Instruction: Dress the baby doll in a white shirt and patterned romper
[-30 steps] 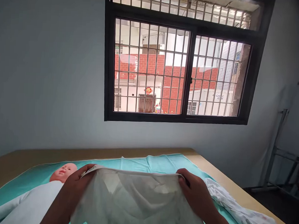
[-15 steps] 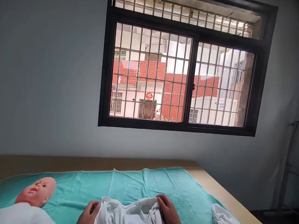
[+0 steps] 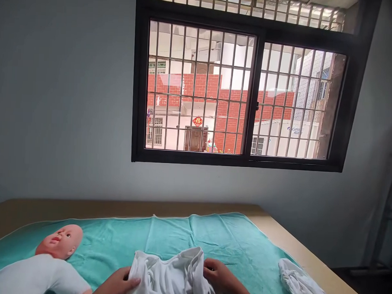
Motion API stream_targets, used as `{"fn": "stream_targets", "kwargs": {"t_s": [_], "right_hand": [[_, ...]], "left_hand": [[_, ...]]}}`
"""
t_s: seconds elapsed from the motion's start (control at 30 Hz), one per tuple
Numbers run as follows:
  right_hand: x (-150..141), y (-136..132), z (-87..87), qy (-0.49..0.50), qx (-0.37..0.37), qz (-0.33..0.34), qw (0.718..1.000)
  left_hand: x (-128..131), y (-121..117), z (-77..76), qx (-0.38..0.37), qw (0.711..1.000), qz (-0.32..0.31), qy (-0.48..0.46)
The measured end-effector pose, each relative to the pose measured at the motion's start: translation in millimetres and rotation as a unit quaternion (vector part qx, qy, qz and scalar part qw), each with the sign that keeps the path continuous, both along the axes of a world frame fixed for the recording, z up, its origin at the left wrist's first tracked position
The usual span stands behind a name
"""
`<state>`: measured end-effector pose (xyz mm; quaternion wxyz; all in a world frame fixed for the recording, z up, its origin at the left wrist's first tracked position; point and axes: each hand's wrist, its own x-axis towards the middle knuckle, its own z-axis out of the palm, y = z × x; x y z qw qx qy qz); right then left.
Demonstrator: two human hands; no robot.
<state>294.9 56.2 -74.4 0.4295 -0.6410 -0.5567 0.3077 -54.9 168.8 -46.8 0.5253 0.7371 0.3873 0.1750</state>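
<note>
A bunched white garment (image 3: 171, 276) lies on the teal towel (image 3: 230, 248) near the bottom of the view. My left hand (image 3: 120, 283) rests on its left edge with the fingers closed over the fabric. My right hand (image 3: 218, 273) grips the right side of the same garment. A baby doll (image 3: 51, 257) in a white top lies on the towel to the left, head toward the wall, close to my left hand.
A second crumpled white cloth (image 3: 302, 286) lies at the towel's right edge. The towel covers a wooden table (image 3: 302, 251) set against a grey wall under a barred window (image 3: 240, 88). A metal rack (image 3: 389, 216) stands at far right.
A second ago both hands held the garment spread up in front of me; it has come down onto the towel and bunched together. My hands have moved closer to each other.
</note>
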Motion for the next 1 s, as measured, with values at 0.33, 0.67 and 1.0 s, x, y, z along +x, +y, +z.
{"fn": "stream_targets", "kwargs": {"t_s": [0.33,0.67,1.0], "right_hand": [[17.3,12.4,-9.8,0.078,0.014,-0.045,0.996],[35.6,0.1,5.0,-0.104,0.102,-0.225,0.963],[-94.6,-36.2,13.1,-0.378,0.105,0.071,0.917]], "left_hand": [[-13.9,-5.7,25.9,0.036,0.991,0.127,-0.014],[8.4,-12.1,18.9,0.316,0.89,0.191,0.266],[30.3,-105.5,23.4,0.293,0.918,-0.083,0.253]]}}
